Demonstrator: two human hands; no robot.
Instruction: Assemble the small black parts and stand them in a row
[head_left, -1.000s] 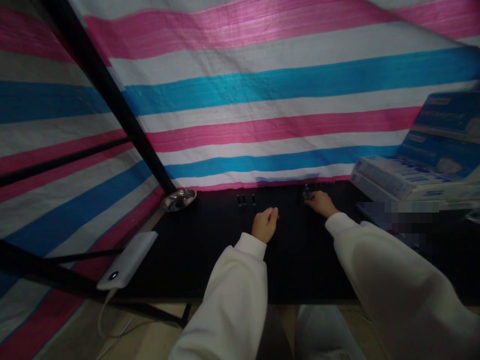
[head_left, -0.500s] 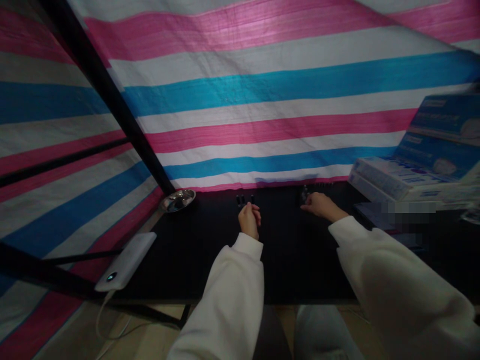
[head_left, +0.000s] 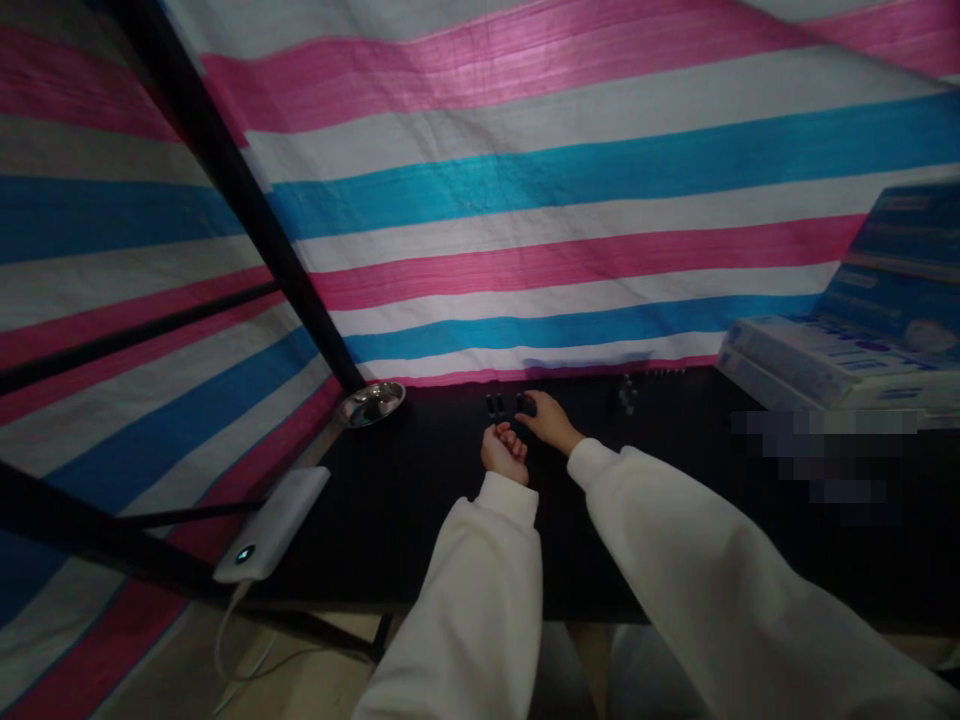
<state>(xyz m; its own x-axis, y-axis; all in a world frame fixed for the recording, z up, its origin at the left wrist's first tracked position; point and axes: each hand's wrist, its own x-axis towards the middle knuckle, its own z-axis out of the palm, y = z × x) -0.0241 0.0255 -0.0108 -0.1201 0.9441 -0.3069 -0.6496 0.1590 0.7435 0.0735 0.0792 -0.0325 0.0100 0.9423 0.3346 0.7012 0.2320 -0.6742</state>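
My left hand [head_left: 505, 453] rests palm up above the black table, its fingers curled in; whatever they may hold is too small to tell. Just behind it stand small dark upright pieces [head_left: 496, 405], like short cylinders. My right hand [head_left: 551, 420] is beside the left, thumb and forefinger pinched close to another small dark piece [head_left: 520, 402]. What sits between these fingertips is dark and blurred. Farther right, a loose cluster of small shiny pieces [head_left: 628, 394] lies on the table, with a row of tiny pieces [head_left: 669, 372] behind it.
A shiny metal bowl [head_left: 372, 404] stands at the table's back left corner. A white power bank [head_left: 276, 525] with a cable lies at the left edge. Boxes [head_left: 832, 365] are stacked at the right. A black frame post [head_left: 247, 215] and striped sheeting [head_left: 525, 230] enclose the table [head_left: 420, 530].
My right hand has moved left from the shiny cluster to the dark upright pieces beside my left hand. The left hand stays near its place, fingers curled. The view has shifted slightly.
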